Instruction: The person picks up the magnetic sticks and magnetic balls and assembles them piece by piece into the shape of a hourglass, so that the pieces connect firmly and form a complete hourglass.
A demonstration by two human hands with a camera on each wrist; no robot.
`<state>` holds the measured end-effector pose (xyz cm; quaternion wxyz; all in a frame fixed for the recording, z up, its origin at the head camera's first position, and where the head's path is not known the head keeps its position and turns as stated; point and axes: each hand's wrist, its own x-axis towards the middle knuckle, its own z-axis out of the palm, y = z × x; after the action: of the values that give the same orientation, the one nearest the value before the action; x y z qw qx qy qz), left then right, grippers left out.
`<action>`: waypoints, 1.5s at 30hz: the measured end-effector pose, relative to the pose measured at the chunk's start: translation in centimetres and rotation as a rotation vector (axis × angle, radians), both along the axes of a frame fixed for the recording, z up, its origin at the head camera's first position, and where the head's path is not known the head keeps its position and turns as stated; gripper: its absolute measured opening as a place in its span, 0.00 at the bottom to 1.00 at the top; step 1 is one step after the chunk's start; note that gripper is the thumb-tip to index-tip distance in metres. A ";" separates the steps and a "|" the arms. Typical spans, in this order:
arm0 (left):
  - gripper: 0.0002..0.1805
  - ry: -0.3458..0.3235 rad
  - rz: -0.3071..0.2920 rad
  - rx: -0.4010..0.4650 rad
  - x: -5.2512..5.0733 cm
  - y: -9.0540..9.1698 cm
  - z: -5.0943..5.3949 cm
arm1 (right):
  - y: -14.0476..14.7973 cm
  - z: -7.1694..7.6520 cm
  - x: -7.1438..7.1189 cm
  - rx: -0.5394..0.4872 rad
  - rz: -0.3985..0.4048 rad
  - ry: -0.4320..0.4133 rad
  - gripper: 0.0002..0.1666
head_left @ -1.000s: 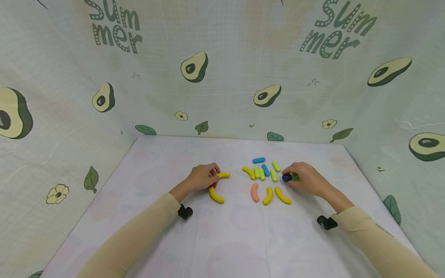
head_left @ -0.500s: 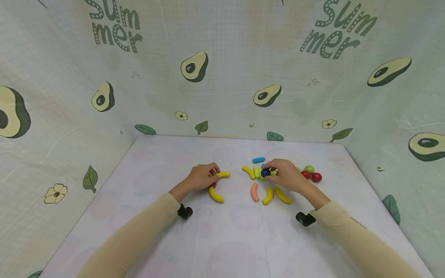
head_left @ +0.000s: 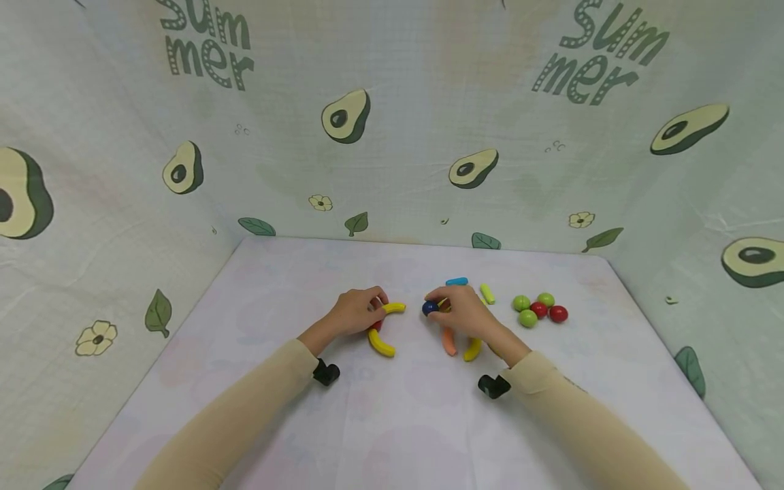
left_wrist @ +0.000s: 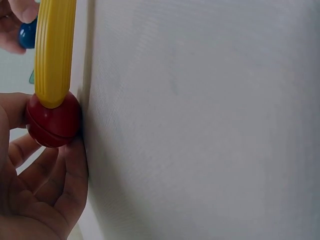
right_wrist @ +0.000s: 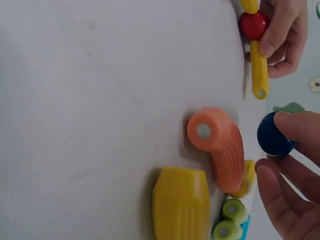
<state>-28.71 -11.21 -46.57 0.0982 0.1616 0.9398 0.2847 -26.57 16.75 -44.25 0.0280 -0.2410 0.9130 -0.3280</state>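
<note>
1 blue ball [head_left: 430,308], pinched in our R hand [head_left: 462,312], has moved away from the green balls [head_left: 528,318]; it's now near, not touching, the red ball [left_wrist: 54,122] w/ 2 yellow bars [head_left: 382,344] our L hand [head_left: 355,313] grips; work gap reduced.

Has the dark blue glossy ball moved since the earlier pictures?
Yes, leftward in the head view: the dark blue glossy ball passed from right to left of the salmon-pink curved stick.

"Summer" [head_left: 210,46] stands printed twice on the backdrop cloth [head_left: 404,75]
</note>
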 end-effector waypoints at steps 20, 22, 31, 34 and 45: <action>0.10 0.006 -0.009 -0.006 -0.3 0.0 -0.2 | -3.5 -1.3 -0.8 0.001 -0.027 -0.071 0.19; 0.11 0.004 -0.013 -0.002 -0.2 0.0 -0.2 | -3.6 -1.4 -0.8 0.003 -0.034 -0.077 0.20; 0.16 0.011 -0.079 -0.029 -0.2 0.0 0.3 | -3.8 -1.4 -0.9 -0.004 -0.043 -0.080 0.19; 0.17 0.009 -0.096 -0.021 -0.1 -0.1 0.4 | -3.9 -1.4 -0.9 -0.004 -0.052 -0.080 0.19; 0.12 0.016 -0.091 0.058 -0.1 -0.3 0.0 | -4.2 -1.4 -1.2 -0.011 -0.058 -0.074 0.19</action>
<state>-28.80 -11.56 -46.54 0.0988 0.2093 0.9236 0.3056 -27.80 12.56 -45.70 0.0507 -0.2024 0.9161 -0.3425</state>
